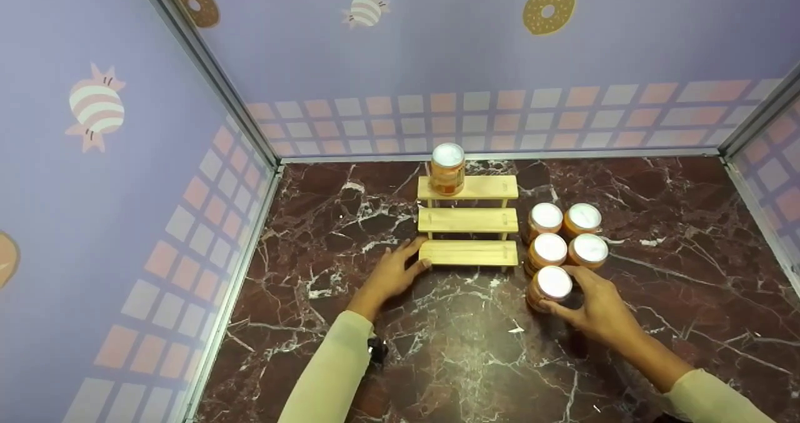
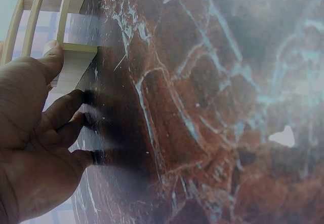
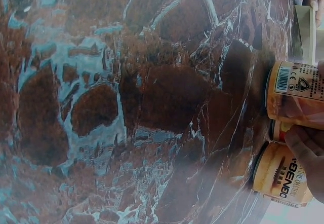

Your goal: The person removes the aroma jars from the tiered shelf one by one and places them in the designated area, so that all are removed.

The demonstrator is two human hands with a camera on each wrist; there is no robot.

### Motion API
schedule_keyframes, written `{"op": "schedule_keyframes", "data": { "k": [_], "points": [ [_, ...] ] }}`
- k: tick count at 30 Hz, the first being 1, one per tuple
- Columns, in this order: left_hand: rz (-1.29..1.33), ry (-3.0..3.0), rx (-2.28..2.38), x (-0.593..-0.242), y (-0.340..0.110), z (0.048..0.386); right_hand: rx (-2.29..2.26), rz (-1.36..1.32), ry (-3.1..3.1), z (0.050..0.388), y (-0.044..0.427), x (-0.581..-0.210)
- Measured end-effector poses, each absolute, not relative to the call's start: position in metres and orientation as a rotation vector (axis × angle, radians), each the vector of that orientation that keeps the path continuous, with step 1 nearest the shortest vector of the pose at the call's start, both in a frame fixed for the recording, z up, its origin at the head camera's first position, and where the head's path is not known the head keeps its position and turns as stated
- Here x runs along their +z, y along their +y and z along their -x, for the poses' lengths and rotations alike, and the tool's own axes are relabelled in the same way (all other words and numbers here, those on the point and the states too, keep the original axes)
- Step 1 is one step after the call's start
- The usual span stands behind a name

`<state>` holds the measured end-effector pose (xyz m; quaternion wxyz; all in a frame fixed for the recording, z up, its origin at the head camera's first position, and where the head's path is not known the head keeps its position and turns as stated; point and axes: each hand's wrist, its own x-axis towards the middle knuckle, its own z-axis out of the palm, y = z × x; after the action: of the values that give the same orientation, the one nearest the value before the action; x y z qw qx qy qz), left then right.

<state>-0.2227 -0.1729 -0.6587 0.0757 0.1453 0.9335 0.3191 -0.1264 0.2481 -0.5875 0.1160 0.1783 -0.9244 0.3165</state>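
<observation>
My right hand (image 1: 597,304) grips the nearest jar (image 1: 552,285) of a cluster, thumb on its near side and fingers behind it. That jar has a white lid and orange contents; its barcode label (image 3: 296,79) faces the right wrist camera. Several matching jars (image 1: 587,249) stand just beyond it. My left hand (image 1: 392,273) holds the left end of a three-step wooden stand (image 1: 467,253) at its lowest step, thumb against the front corner (image 2: 76,47). Its other fingers are spread by the table surface. Another jar (image 1: 447,172) stands upright at the left of the top step.
The stand and jars are on a dark red marbled tabletop (image 1: 462,360). Purple panels with candy and doughnut pictures (image 1: 437,54) wall the back and sides, meeting the table along a metal edge strip (image 1: 234,298). A small white scrap (image 1: 516,330) lies before the stand.
</observation>
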Motion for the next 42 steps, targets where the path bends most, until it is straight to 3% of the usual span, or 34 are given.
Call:
{"op": "schedule_keyframes", "data": {
  "k": [20, 42],
  "points": [
    [-0.395, 2.787, 0.904, -0.659, -0.172, 0.222, 0.983, -0.452, -2.775, 0.125, 0.248, -0.584],
    [-0.384, 2.768, 0.929, -0.654, -0.171, 0.222, 0.856, -0.611, -2.652, 0.130, 0.249, -0.557]
  ]
}}
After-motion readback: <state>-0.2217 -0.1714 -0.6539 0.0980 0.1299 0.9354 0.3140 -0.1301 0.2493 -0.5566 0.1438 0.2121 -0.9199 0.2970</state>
